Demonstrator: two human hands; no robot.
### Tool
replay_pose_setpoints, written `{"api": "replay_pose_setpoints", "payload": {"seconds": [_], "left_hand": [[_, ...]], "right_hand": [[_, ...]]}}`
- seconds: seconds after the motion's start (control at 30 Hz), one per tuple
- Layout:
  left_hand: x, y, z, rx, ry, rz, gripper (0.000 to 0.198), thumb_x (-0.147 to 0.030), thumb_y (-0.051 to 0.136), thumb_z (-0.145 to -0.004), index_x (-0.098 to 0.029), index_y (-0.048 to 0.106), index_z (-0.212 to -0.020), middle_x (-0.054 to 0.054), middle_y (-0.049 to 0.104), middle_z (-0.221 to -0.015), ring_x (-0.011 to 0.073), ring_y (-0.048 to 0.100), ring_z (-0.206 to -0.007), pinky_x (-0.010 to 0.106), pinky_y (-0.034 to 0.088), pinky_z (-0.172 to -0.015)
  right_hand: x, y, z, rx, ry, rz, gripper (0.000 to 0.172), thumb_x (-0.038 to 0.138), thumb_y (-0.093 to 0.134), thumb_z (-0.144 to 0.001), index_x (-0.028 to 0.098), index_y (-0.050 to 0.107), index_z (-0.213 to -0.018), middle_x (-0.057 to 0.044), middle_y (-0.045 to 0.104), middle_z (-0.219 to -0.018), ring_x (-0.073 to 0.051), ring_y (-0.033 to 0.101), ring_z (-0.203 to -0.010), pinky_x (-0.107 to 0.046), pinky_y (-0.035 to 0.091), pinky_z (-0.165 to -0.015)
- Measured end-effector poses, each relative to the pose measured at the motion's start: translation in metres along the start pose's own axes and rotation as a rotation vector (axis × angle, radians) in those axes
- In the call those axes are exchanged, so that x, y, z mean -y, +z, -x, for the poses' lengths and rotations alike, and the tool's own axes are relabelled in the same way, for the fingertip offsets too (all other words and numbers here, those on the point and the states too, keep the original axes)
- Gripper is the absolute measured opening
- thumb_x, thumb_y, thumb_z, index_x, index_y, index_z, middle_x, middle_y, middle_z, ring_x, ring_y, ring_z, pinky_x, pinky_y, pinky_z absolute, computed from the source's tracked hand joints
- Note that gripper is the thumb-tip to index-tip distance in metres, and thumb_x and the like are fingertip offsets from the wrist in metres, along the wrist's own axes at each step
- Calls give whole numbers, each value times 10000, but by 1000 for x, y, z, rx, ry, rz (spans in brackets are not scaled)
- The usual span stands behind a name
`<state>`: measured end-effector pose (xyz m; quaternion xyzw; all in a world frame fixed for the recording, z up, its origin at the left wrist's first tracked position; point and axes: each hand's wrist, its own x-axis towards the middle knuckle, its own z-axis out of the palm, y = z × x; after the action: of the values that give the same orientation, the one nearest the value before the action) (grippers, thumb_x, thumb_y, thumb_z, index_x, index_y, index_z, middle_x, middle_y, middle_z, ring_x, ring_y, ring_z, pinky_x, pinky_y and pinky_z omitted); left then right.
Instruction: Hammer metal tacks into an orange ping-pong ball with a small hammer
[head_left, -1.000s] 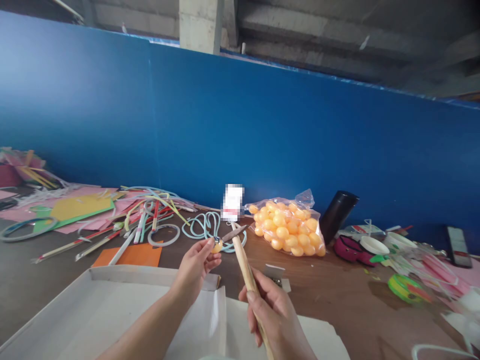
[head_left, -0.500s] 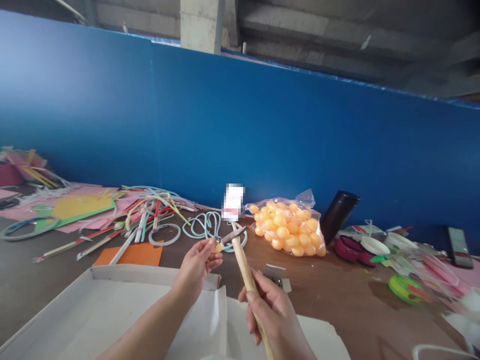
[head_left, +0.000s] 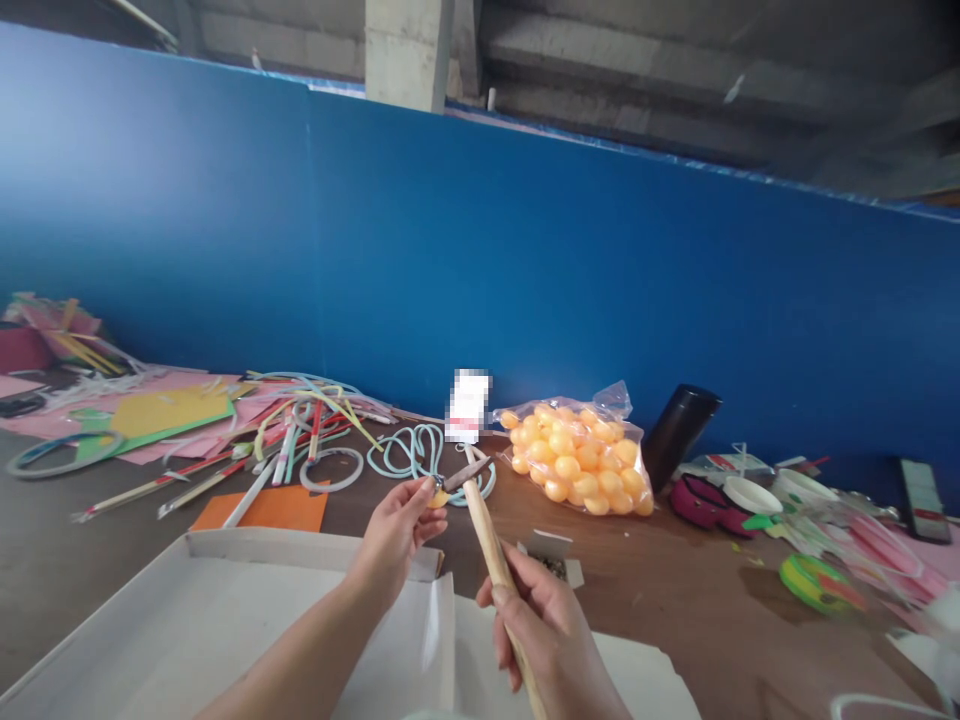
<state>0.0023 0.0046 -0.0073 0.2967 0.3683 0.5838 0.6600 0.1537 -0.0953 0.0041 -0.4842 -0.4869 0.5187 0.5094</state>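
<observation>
My left hand (head_left: 394, 535) is raised over the brown table (head_left: 675, 600), fingers pinched on a small orange ball (head_left: 438, 497). My right hand (head_left: 551, 635) is wrapped round the wooden handle of a small hammer (head_left: 486, 535). The hammer's dark metal head (head_left: 465, 472) lies against the ball at my left fingertips. A blurred white tag sits just behind the hammer head.
A white shallow box (head_left: 225, 620) lies under my forearms. A plastic bag of orange balls (head_left: 577, 462) and a black cylinder (head_left: 679, 420) stand behind. Coloured straws, rings and paper (head_left: 225, 430) litter the left. A small open box of pins (head_left: 551, 555) lies by my right hand. A blue wall (head_left: 480, 260) backs the table.
Both hands keep their grips with hardly any movement; the view has shifted slightly.
</observation>
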Motion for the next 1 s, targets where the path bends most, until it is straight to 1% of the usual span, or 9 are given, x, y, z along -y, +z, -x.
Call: {"api": "replay_pose_setpoints", "payload": {"seconds": [0.17,0.37,0.5,0.67,0.77,0.9,1.0], "left_hand": [[1,-1,-1,12,11,-5,272,-308,725,-677,-137,608,-852,5,591,-662,94,608,-572,189,530,-546],[2,0,0,8,11,-6,283,-308,728,-674,-137,602,-861,5,597,-676,91,608,-564,187,527,-534],[2,0,-1,-7,8,-2,286,-310,734,-665,-136,600,-849,-6,585,-642,89,602,-550,193,529,-541],[-2,1,1,48,18,17,302,-326,735,-661,-144,603,-863,1,600,-672,90,604,-581,186,520,-556],[-4,2,3,64,22,38,299,-332,729,-666,-149,605,-868,2,606,-680,90,605,-595,185,516,-569],[-4,3,5,62,21,47,316,-330,740,-649,-150,608,-872,3,609,-685,94,605,-593,188,514,-559],[-4,3,5,58,29,40,314,-327,735,-657,-150,602,-880,2,604,-692,90,601,-589,185,512,-552]], "right_hand": [[1,-1,0,18,3,5,432,421,577,-779,195,553,-1147,-7,571,-764,-29,418,-357,-134,330,-285],[-1,-1,-1,19,-7,13,465,420,560,-791,183,526,-1190,-8,569,-764,-30,414,-354,-139,336,-283],[-2,0,-1,14,6,19,462,414,572,-776,185,538,-1176,-7,574,-748,-33,420,-347,-137,326,-277],[5,-2,1,-50,-16,-53,395,418,594,-770,184,572,-1087,-8,560,-758,-39,412,-376,-142,315,-288],[11,-4,3,-73,-8,-82,356,421,611,-764,164,592,-1008,-13,566,-723,-39,401,-370,-148,313,-298],[13,-4,4,-49,1,-95,367,437,608,-768,164,588,-1012,23,533,-602,-37,371,-334,-153,314,-296],[10,-1,5,-30,-19,-94,362,431,608,-767,165,596,-1013,16,542,-638,-29,370,-341,-148,311,-298]]}}
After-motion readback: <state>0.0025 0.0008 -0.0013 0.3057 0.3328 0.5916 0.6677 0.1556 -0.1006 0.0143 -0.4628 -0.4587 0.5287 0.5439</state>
